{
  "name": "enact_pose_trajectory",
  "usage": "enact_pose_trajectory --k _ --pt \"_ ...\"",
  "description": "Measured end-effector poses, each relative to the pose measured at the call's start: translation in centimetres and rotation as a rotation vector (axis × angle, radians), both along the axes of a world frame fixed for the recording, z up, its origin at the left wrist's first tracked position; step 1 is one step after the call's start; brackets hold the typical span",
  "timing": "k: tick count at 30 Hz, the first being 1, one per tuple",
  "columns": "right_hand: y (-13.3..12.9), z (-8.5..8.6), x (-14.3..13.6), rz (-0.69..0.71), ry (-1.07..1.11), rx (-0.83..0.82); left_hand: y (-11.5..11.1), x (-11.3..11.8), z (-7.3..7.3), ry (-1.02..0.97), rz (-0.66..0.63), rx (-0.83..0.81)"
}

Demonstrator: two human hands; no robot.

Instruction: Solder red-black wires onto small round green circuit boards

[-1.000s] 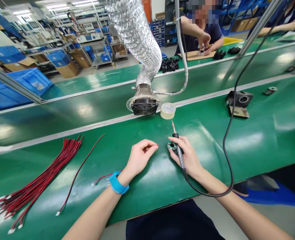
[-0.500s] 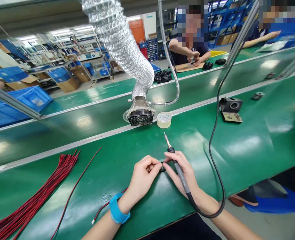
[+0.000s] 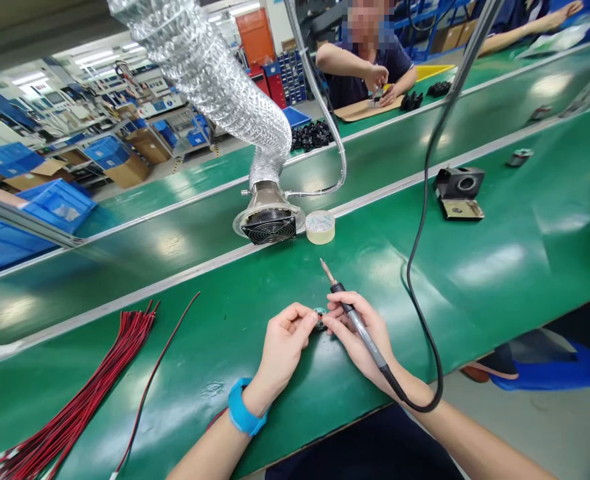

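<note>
My left hand (image 3: 285, 337), with a blue band (image 3: 245, 408) at the wrist, pinches at a small round part (image 3: 320, 320) with a green face; a red-black wire (image 3: 217, 418) shows partly beneath that forearm. My right hand (image 3: 362, 330) holds a soldering iron (image 3: 362, 333), its tip pointing up and away, while thumb and fingertips touch the same small part from the right. Fingers hide much of the part. To the left lie a bundle of red-black wires (image 3: 99, 383) and one separate wire (image 3: 157, 370).
A fume duct with a black fan grille (image 3: 271, 228) hangs ahead, beside a tape roll (image 3: 320, 227). Right of them are a metal stand (image 3: 459, 193) and a small round part (image 3: 519, 157). The iron's cable (image 3: 415, 267) loops at right. A person (image 3: 369, 67) works across the line.
The view has shifted slightly. My left hand has turned a little around the small part, and less of the wire under my left forearm shows. The iron stays in my right hand.
</note>
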State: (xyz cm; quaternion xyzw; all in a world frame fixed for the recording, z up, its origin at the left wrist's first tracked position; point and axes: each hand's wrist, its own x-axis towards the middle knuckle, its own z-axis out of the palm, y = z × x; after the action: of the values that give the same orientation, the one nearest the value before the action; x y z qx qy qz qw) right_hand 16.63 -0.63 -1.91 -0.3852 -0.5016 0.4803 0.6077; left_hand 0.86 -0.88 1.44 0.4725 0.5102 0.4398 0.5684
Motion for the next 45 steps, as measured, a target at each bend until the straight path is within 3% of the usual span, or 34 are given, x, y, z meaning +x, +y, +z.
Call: enact_pose_trajectory --k 4,7,12,16,26,39,45 --pt "0.0 0.4 1.5 -0.092 -0.150 0.064 0.4 0.2 0.5 0.271 0.069 0.207" --pt "-0.3 0.9 3.1 -0.196 -0.209 0.023 0.3 0.5 0.5 0.463 0.088 0.323" --pt "-1.6 1.1 4.8 -0.249 -0.208 0.007 0.0 0.9 -0.4 0.592 0.045 0.433" --pt "-2.1 1.0 4.9 -0.244 -0.230 0.100 0.2 0.9 -0.8 0.617 0.035 0.524" --pt "-1.9 0.7 4.9 -0.151 -0.280 0.157 0.3 0.9 -1.1 0.676 0.034 0.643" --pt "-1.8 1.1 4.8 -0.179 -0.297 0.242 0.2 0.6 -1.6 0.712 -0.001 0.652" --pt "-2.1 0.9 4.9 -0.228 -0.218 0.171 0.2 0.6 -1.5 0.728 -0.003 0.665"
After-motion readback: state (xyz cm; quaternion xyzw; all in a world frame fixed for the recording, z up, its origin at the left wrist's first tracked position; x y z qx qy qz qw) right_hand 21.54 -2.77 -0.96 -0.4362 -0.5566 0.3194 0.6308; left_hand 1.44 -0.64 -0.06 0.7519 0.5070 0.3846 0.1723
